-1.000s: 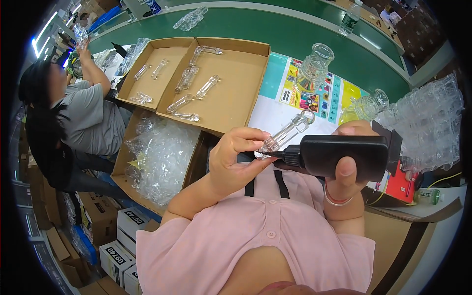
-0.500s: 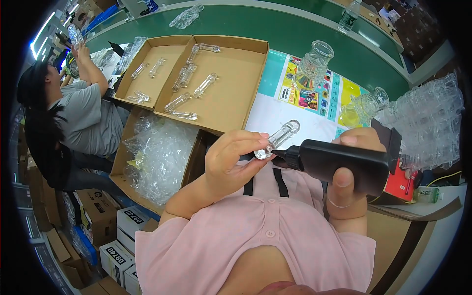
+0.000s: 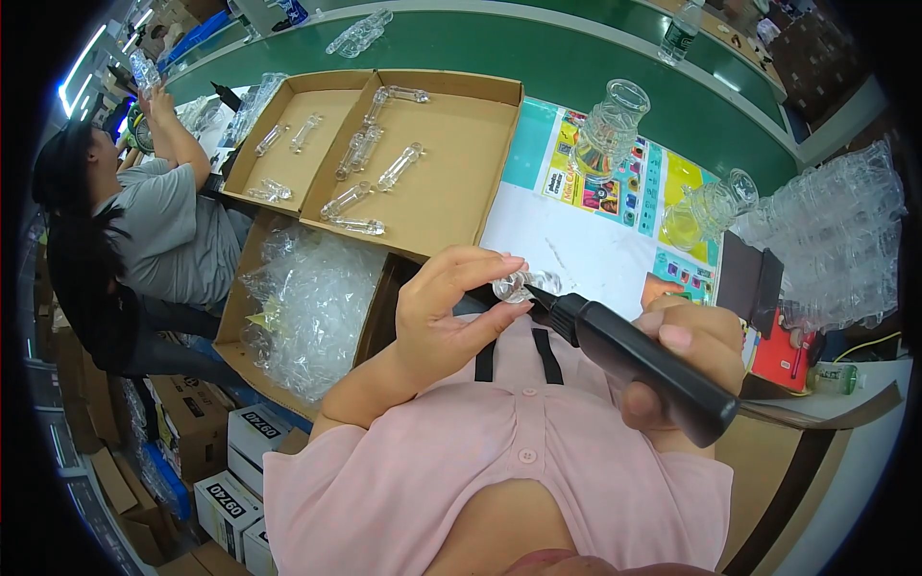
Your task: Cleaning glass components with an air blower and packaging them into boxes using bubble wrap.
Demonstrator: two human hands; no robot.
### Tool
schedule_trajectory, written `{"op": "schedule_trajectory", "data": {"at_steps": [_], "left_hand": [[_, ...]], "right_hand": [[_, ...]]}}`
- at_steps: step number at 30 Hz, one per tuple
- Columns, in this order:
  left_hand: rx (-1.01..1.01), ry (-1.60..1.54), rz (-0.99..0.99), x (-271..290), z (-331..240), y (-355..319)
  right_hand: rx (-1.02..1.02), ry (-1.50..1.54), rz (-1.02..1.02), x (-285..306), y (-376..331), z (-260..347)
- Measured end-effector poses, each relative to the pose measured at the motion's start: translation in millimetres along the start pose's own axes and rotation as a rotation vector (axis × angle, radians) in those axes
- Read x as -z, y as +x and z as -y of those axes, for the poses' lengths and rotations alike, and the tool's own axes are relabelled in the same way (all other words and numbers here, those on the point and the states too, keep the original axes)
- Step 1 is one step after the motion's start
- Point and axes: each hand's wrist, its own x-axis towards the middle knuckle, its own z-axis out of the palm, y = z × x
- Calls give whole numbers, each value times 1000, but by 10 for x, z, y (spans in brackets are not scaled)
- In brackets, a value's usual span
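Note:
Between the thumb and fingers of my left hand (image 3: 447,302) is a small clear glass tube piece (image 3: 509,286), seen nearly end-on. My right hand (image 3: 696,350) grips a black squeeze bottle (image 3: 648,365), tilted so that its narrow nozzle meets or nearly meets the glass piece. I cannot tell whether anything flows from the tip. Similar clear glass pieces (image 3: 400,167) lie loose in a shallow cardboard tray (image 3: 447,206) beyond my left hand.
Two clear glass vessels (image 3: 611,130) stand on the printed sheet at the right, beside a stack of clear glassware (image 3: 836,240). A box of clear plastic bags (image 3: 312,317) sits at my left. Farther left, a co-worker (image 3: 173,230) in grey holds up a clear object.
The glass piece in my left hand has turned from a slanted side view to nearly end-on. My right hand has swung the bottle's rear end down toward me.

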Motion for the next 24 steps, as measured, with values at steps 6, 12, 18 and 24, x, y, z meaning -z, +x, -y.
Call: {"op": "schedule_trajectory", "data": {"at_steps": [6,12,18,24], "left_hand": [[415,-689,95,25,-41,-52],[467,-882,145,44,-19,-47],[320,-594,59,17,21,-105],[-48,-73,76,73,17,-62]], "right_hand": [[267,51,-114,-96,-29,-114],[385,123,-111,-124,-58,-159],[440,163,-51,-118,-60,-148],[443,125,-42,-112,-71,-126]]}}
